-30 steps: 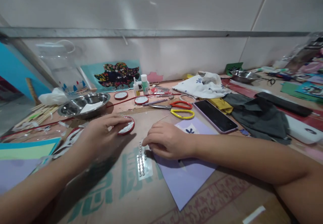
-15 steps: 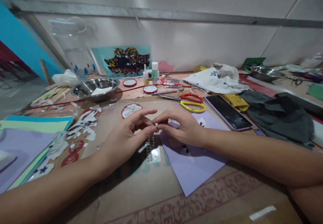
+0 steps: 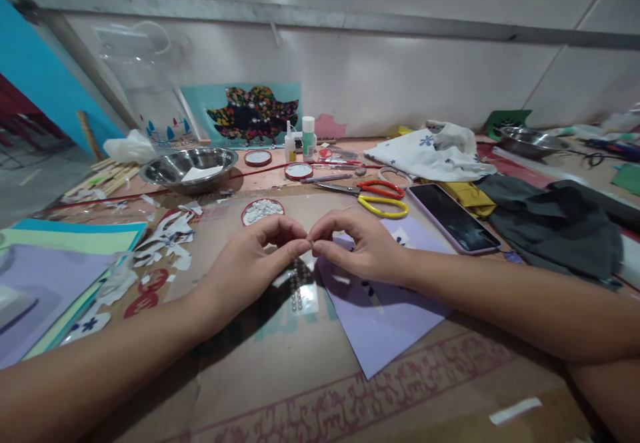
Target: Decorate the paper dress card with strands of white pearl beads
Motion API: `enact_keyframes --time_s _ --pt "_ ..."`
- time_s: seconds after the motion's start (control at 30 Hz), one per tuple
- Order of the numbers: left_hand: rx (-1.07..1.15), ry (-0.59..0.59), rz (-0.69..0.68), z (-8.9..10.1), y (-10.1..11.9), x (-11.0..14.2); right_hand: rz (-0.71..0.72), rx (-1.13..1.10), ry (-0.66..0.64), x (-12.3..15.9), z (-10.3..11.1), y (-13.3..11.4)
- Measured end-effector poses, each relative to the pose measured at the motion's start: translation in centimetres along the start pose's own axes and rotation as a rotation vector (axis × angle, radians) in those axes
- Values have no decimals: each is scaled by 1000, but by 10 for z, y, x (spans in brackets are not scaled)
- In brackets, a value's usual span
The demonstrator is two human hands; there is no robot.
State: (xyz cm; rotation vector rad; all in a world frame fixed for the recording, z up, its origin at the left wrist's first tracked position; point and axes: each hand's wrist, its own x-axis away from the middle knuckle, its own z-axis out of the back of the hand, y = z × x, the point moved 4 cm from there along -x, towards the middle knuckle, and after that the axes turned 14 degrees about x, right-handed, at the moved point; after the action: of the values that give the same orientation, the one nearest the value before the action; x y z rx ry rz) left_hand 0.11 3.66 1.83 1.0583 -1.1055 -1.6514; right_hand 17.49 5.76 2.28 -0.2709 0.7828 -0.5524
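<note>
My left hand and my right hand meet fingertip to fingertip over the middle of the board. Both pinch at something tiny between thumbs and index fingers, too small to make out. Beneath them lies a clear sheet of stick-on pearl beads, its upper part hidden by the fingers. Under my right hand is a purple sheet of paper with white and dark flower pieces on it. Just behind my left hand stands a round red-rimmed lid filled with small white pieces.
Red-and-yellow scissors and a phone lie behind my right hand. A steel bowl, glue bottles and a picture stand at the back. Cloth scraps and coloured paper lie left; dark cloth right.
My left hand has left the red-rimmed lid and come right to meet my right hand, which lifted from beside the bead sheet. Both now pinch together. The view has tilted down.
</note>
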Motion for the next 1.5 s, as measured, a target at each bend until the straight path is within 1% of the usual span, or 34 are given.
enact_keyframes --time_s 0.1,0.23,0.37,0.47,0.6,0.67,0.83,0.93,1.0,1.07,1.17,1.2,1.3,1.37,1.4,1.47,1.5 --pt "-21 -11 3 -1 1 -1 -2 -20 -2 0 0 0" --pt "-48 -74 -11 -4 3 -1 -2 -18 -2 0 0 0" --pt "-47 -64 -32 -4 3 -1 -7 -13 16 0 0 1" --pt "-43 -95 -23 -4 1 -1 7 -25 13 0 -1 0" --pt "-108 -181 -81 -9 1 -1 6 -34 -7 0 -3 -2" --pt "-155 -177 -101 -10 3 0 0 -39 -7 0 -3 -2" --pt "-196 -61 -84 -4 7 -2 -13 -27 2 0 -3 -1" --pt "-243 30 -88 6 11 -5 -13 -23 16 1 -2 0" --pt "-261 135 -79 18 13 -8 -15 -21 24 1 -2 1" --pt "-254 248 -80 34 16 -12 -21 -20 24 1 -2 2" --pt "-248 382 -143 62 19 -18 -26 -32 19 1 -2 3" --pt "-275 411 -159 71 19 -21 -27 -36 19 1 -2 3" --pt "-386 361 -106 87 11 -32 -19 -43 22 0 -3 3" --pt "-387 318 -110 86 5 -38 -13 -40 24 0 -3 3" --pt "-363 304 -126 83 3 -39 -10 -37 26 0 -2 3" --pt "-285 240 -123 69 0 -37 -3 -28 28 1 -2 2" --pt "-239 159 -70 59 -2 -35 4 -24 29 1 -2 2"
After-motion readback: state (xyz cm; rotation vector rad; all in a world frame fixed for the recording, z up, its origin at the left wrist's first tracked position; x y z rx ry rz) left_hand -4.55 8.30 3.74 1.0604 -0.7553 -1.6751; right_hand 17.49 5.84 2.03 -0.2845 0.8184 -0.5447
